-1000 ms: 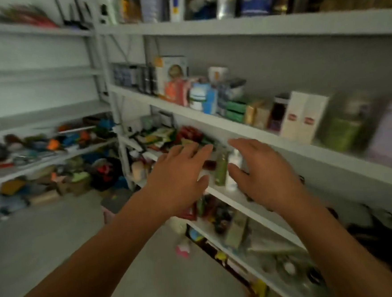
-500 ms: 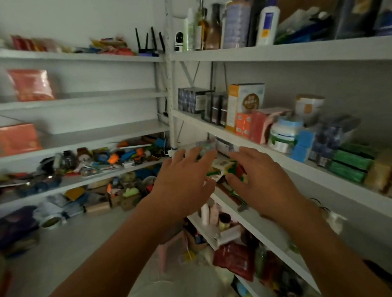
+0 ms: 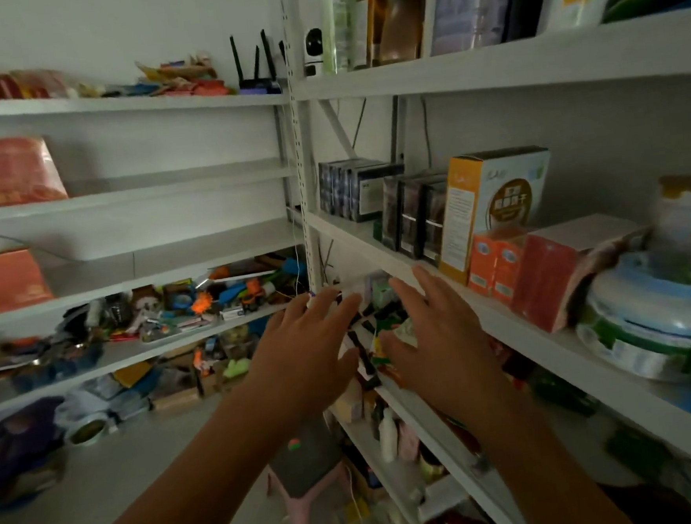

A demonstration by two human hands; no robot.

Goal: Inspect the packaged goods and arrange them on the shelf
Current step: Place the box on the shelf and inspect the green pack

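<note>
My left hand (image 3: 305,346) and my right hand (image 3: 443,336) are stretched forward side by side, fingers spread, holding nothing. They hover in front of the lower right shelf (image 3: 406,400), where small packets (image 3: 385,324) lie between the hands. On the shelf board above (image 3: 516,331) stand packaged goods: dark blue boxes (image 3: 351,189), dark boxes (image 3: 414,216), a tall orange-and-white box (image 3: 491,206), small orange boxes (image 3: 495,263), a red pack (image 3: 549,280) and a blue-and-white tub (image 3: 650,318).
The top shelf (image 3: 485,63) carries bottles and a white camera (image 3: 313,51). A router (image 3: 257,79) sits in the corner. The left shelves hold orange packs (image 3: 14,170) and cluttered toys (image 3: 183,306). A pink stool (image 3: 309,465) and boxes stand on the floor.
The view has swung left and up along the shelving. Both hands stay open and outstretched, now in front of the shelf's left end near the corner post.
</note>
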